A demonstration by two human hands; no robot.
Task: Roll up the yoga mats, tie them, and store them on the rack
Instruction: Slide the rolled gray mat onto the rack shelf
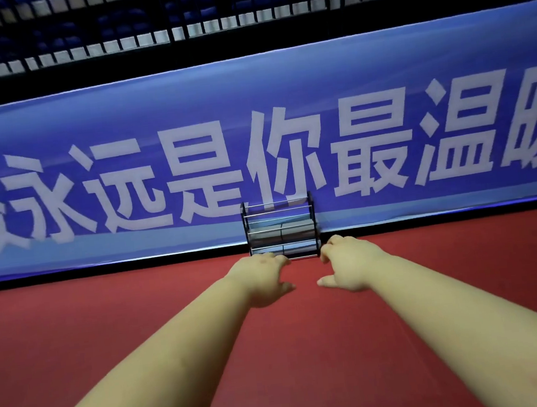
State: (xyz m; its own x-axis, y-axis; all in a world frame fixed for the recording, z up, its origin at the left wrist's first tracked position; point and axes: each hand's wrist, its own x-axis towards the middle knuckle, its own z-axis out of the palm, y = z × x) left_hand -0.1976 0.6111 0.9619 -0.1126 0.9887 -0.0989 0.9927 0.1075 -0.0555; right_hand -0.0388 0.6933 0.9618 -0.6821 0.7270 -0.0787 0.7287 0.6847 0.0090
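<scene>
Both forearms stretch out over the red floor (107, 319), left hand (261, 278) and right hand (346, 266) side by side, palms down, fingers loosely curled and holding nothing. Neither one grips anything.

Landmark: the small black wire rack (280, 228), standing on the floor against the blue banner (250, 105). Hands sit just in front of its bottom tier, one each side of its centre, apart from it as far as I can tell.

Mats: grey rolled bundles (280, 233) already on the rack's middle and lower tiers. Long axis runs horizontal, parallel to the banner and the rack bars, ends pointing left and right. A seam near mid-tier suggests two short rolls end to end, but it's blurry, so not certain. Ties not visible at this range. Top tier looks bare.

No unrolled mat in view on the floor in front of the rack, so I'd judge this batch stored, or the next mat is out of frame.

Risks from here:
- Rack looks light and open-sided. A push on the front bar could shove it into the banner or tip it.
- Rolls lie along bars with no end stops visible; a nudge sideways could slide one out the end.
- If a tie is loose, the roll can spring open and jam between tiers.
- Reaching this far forward with both arms means poor balance.
</scene>
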